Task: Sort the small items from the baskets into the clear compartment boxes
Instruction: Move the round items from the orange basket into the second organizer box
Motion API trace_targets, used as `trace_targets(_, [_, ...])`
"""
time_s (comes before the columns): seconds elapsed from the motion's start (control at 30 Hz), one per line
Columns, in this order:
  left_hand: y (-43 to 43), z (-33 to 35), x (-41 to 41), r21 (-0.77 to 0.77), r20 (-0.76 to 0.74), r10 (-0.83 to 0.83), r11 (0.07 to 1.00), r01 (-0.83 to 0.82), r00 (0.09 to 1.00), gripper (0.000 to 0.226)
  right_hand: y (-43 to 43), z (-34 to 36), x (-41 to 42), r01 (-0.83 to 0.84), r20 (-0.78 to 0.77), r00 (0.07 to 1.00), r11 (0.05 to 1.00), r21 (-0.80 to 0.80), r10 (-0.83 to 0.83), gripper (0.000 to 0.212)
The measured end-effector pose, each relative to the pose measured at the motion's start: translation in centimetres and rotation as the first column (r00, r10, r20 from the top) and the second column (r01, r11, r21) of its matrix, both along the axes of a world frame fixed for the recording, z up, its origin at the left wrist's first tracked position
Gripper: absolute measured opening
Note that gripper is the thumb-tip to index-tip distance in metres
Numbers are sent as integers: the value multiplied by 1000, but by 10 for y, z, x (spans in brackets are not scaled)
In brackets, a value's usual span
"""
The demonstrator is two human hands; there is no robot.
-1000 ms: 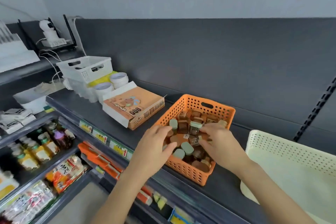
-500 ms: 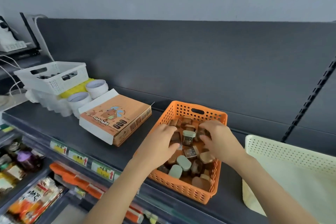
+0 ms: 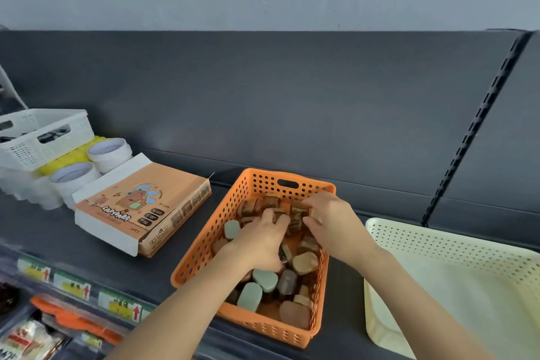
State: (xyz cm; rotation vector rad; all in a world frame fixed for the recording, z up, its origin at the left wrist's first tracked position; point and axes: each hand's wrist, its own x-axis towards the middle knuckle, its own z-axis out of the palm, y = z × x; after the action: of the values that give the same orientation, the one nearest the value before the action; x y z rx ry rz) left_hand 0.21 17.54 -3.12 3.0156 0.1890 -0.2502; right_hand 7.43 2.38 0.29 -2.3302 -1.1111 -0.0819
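Note:
An orange perforated basket [image 3: 204, 240] stands on the dark shelf, full of several small brown, tan and pale green blocks [image 3: 264, 280]. Both my hands are inside it, near its far end. My left hand [image 3: 260, 242] lies palm down over the blocks with its fingers curled among them. My right hand [image 3: 333, 222] pinches a small brown block [image 3: 299, 210] between thumb and fingers. What my left fingers hold is hidden under the hand.
An orange "Capybara" box [image 3: 140, 207] lies left of the basket, with white round tubs [image 3: 109, 152] and a white basket [image 3: 41, 137] stacked behind it. A cream perforated basket [image 3: 455, 248] stands at the right. Price tags [image 3: 73, 283] line the shelf edge; packaged goods sit below.
The view has swung right and closer. Both hands have moved deeper toward the far end of the orange basket, and the fingertips have come together over the blocks.

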Motion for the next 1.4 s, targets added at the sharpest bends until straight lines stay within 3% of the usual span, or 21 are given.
trace_targets(0.27, [4, -5, 6, 46, -6, -71, 996, 71, 997, 71, 3, 3, -1, 67, 2, 998, 998, 8, -67, 26])
trace_targets(0.47, [7, -4, 10, 73, -3, -113, 991, 113, 994, 48, 4, 9, -3, 123, 2, 992, 992, 37, -124, 29])
trace_targets(0.6, [12, -3, 8, -53, 7, -95, 994, 96, 995, 51, 4, 8, -7, 157, 6, 988, 987, 37, -157, 24])
trace_targets(0.73, [25, 17, -2, -250, 179, 4, 967, 42, 984, 53, 5, 7, -13, 160, -17, 987, 986, 47, -159, 27])
trace_targets(0.87, [43, 32, -23, -370, 344, 115, 929, 22, 932, 45, 13, 8, -21, 115, -80, 991, 993, 37, -111, 33])
trace_targets(1.03, [60, 35, -55, -495, 450, 220, 868, 36, 866, 45, 36, 6, -42, -139, -194, 972, 990, -26, 132, 26])
trace_targets(1.17, [68, 30, -68, -577, 514, 351, 817, 13, 783, 46, 61, 1, -58, -290, -257, 931, 952, -99, 257, 36])
trace_targets(1.23, [70, 27, -72, -620, 532, 416, 785, 4, 737, 46, 75, -6, -66, -293, -258, 935, 941, -170, 244, 41])
trace_targets(1.4, [73, 24, -87, -651, 601, 492, 759, 27, 630, 51, 96, -11, -79, -101, -207, 977, 961, -256, 48, 49])
